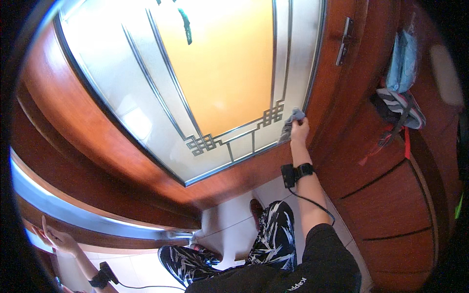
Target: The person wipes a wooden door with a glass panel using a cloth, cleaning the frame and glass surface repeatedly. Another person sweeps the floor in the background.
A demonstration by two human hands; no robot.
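My right hand [300, 131] grips a crumpled grey cloth [287, 128]. The cloth lies against the lower right corner of a door's glass panel [220, 73], by the dark metal trim. This panel has a yellow-orange middle, frosted borders and metal strips with knot-like lattice corners. Reddish-brown wood [234, 179] frames it. Far to the left, my left hand [60, 240] is raised with its fingers apart and nothing in it, near a brown wooden edge [121, 234]; whether it touches that edge I cannot tell. Both wrists wear black strapped devices with cables.
A metal door handle [345, 42] sits on the frame at right. Beyond it, a wooden cabinet [395, 205] carries a grey and white shoe [403, 108], a light-blue package [403, 62] and red straps [406, 143]. Pale floor tiles [234, 216] lie under my feet.
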